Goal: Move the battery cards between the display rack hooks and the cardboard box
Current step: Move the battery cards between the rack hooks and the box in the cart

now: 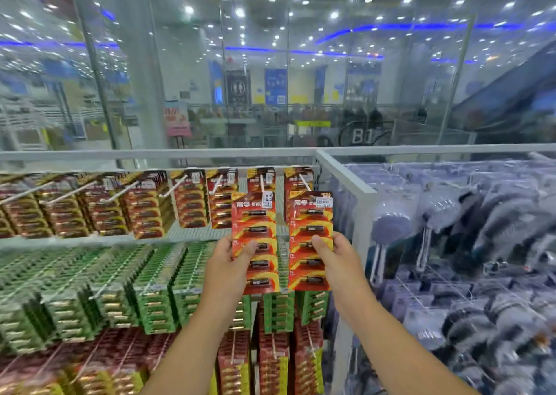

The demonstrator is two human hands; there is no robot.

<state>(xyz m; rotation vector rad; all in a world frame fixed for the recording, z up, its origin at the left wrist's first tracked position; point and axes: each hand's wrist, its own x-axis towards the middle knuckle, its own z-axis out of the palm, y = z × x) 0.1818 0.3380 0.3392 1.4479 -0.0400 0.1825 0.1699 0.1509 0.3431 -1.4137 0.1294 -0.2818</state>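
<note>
Two red battery cards are held upright in front of the display rack's top row. My left hand (pixel 231 262) grips the left battery card (pixel 254 214) at its lower left edge, thumb on the front. My right hand (pixel 331 259) grips the right battery card (pixel 310 214) at its right edge, thumb on the front. Both cards carry a white price sticker near the top. Their tops reach the two rightmost hooks (pixel 261 182) of the top row, where more red cards (pixel 296 178) hang behind. No cardboard box is in view.
The rack holds rows of red-and-gold cards (pixel 144 205) on white hooks, green cards (pixel 150 298) below and dark red cards (pixel 270 361) lower down. A white frame post (pixel 346 172) borders the rack on the right, with hanging shower heads (pixel 391 226) beyond it.
</note>
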